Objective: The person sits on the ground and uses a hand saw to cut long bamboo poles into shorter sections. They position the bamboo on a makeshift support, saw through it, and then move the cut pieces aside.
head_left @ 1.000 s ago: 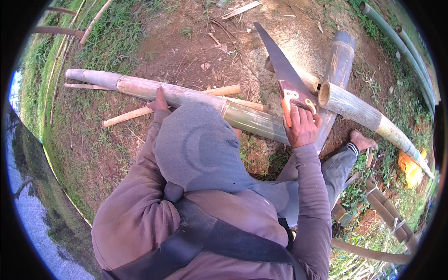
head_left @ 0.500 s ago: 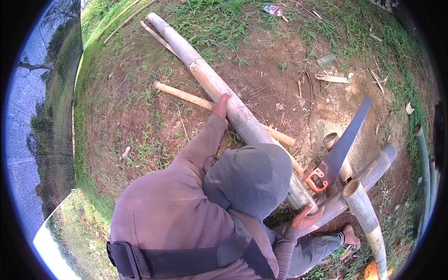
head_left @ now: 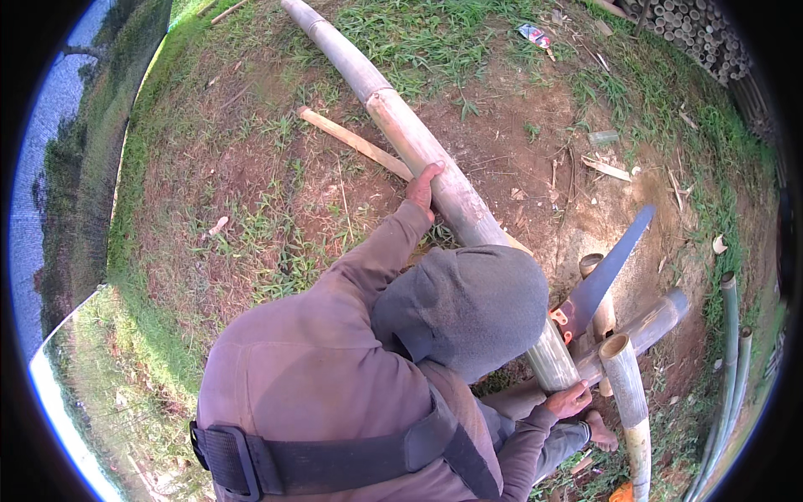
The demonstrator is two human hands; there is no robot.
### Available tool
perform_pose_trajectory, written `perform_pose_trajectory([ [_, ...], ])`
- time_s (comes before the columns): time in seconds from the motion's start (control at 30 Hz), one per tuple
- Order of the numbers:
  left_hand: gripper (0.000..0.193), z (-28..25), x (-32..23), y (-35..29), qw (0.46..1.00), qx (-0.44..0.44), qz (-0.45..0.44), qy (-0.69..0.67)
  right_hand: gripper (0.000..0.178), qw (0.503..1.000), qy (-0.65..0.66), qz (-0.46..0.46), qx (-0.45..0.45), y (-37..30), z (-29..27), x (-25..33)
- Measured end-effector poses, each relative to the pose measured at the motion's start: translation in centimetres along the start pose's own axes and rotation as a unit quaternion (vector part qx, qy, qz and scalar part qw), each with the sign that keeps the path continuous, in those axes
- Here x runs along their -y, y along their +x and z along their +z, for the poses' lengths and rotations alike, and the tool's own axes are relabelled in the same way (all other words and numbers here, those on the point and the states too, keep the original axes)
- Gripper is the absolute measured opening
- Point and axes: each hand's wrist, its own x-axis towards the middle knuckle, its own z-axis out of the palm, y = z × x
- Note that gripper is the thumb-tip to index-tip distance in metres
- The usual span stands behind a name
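Observation:
A long, thick pale bamboo pole (head_left: 435, 180) runs slantwise from the top of the picture toward the lower right. My left hand (head_left: 423, 192) grips it from the near side around mid-length, thumb along the top. At the pole's near end, my right hand (head_left: 569, 400) is closed about the lower edge, part of the fingers hidden beneath. Just beyond that end leans a handsaw (head_left: 609, 272) with a dark blade, its orange handle partly covered by the pole. A thinner bamboo stick (head_left: 355, 144) passes under the pole. My hood and shoulders hide part of the pole.
A short grey bamboo log (head_left: 652, 325) lies at the right, beside an upright bamboo piece (head_left: 600, 309) and a slanting one (head_left: 626, 381). Green poles (head_left: 729, 360) line the right edge. Stacked bamboo (head_left: 698, 33) fills the upper right. Scraps litter the grassy dirt.
The whole view has swung round, bringing the bamboo stack into sight and taking the pole's far tip to the top edge. More of the saw handle is now covered. Both hands remain on the pole.

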Motion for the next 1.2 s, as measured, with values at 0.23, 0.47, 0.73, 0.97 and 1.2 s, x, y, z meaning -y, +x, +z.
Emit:
perform_pose_trajectory([
  [0.23, 0.085, -1.3, -6.3, -3.7, 0.993, -0.042, 0.092, -0.065, 0.049, 0.993, 0.028, -0.069, 0.096, 4.5, 4.8, 7.0],
  [0.47, 0.083, -11.9, -18.7, -5.2, 0.951, -0.154, 0.234, -0.129, 0.044, 0.929, 0.13, -0.133, 0.321, 5.9, 18.3, 13.1],
  [0.73, 0.099, -34.7, -31.1, -4.7, 0.744, -0.539, 0.175, 0.354, 0.064, 0.84, 0.085, -0.037, 0.535, -4.7, 19.2, 26.1],
  [0.97, 0.087, -25.0, -19.1, -6.2, 0.531, -0.191, 0.024, 0.825, 0.064, 0.863, 0.001, -0.17, 0.476, 1.7, 15.0, 6.4],
  [1.2, 0.091, -15.9, -10.4, -6.7, 0.507, -0.077, 0.19, 0.837, 0.061, 0.864, -0.051, -0.243, 0.439, -2.9, 6.1, 0.9],
])
